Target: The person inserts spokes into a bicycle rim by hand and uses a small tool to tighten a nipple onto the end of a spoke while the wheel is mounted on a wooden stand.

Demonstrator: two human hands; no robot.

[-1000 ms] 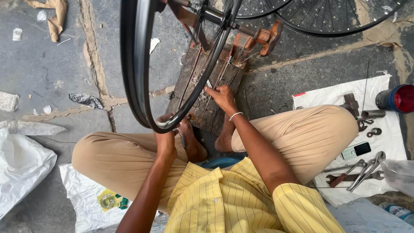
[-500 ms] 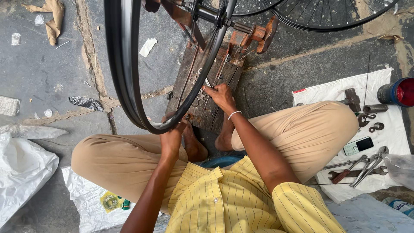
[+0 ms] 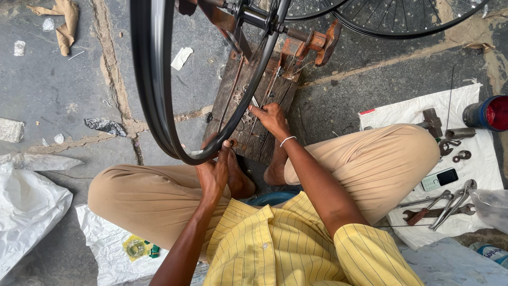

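Left hand [image 3: 214, 175] grips black bicycle rim [image 3: 153, 85] at its bottom; right hand [image 3: 272, 117] pinches a spoke [image 3: 253, 100] over wooden stand [image 3: 264, 106]; wheel already mounted, spoke work apparently unfinished.

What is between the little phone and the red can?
In the head view, a metal tube and small rings lie on the white sack between phone and red can.

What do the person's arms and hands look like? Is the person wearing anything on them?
Both arms are bare from above the elbow down. Short yellow sleeves with thin dark stripes end at the upper arms. The right hand has a thin white band around its wrist. The left hand wears nothing: no glove, ring or watch that shows.
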